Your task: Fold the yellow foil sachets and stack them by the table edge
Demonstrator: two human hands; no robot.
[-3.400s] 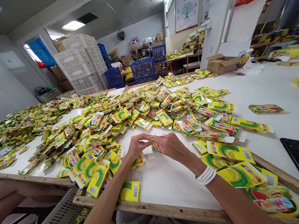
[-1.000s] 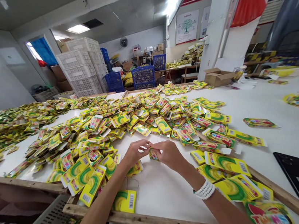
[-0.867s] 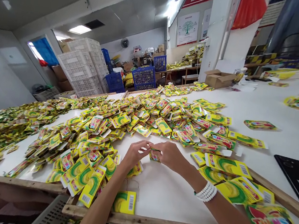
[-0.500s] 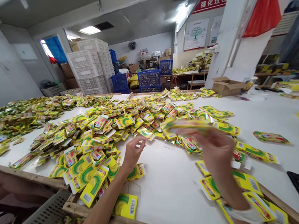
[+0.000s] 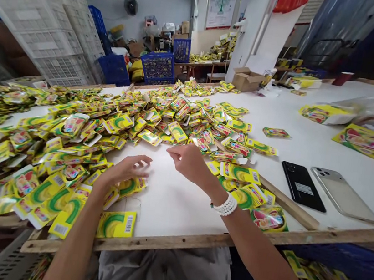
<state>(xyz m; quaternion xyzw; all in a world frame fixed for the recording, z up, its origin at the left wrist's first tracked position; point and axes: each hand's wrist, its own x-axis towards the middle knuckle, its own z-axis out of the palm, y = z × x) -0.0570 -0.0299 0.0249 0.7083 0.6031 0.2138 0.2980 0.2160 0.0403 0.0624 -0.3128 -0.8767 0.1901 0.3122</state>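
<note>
Above the white tabletop point(image 5: 172, 202), my left hand point(image 5: 127, 169) hovers beside the pile with its fingers spread and nothing in them. My right hand point(image 5: 189, 163), a white beaded bracelet point(image 5: 225, 205) at its wrist, is just in front of the heap. Its thumb and forefinger are drawn together, and no box shows in them. Just behind it lies a small yellow-and-green printed box point(image 5: 177, 132). Similar flat boxes point(image 5: 120, 123) make a wide pile at the middle and left. One box point(image 5: 116, 224) lies by the front edge, below my left hand.
Several boxes point(image 5: 248, 196) lie by a wooden strip point(image 5: 289, 204) at right. Beyond are a black phone point(image 5: 303, 185), a silver phone point(image 5: 343, 193) and a larger printed pack point(image 5: 372, 145). A wooden rim point(image 5: 176, 242) edges the table. Crates point(image 5: 40, 24) stand behind.
My right hand has come left and no longer shows the blurred box it carried. My left hand's fingers have spread. The view has turned right and down, bringing both phones fully into sight.
</note>
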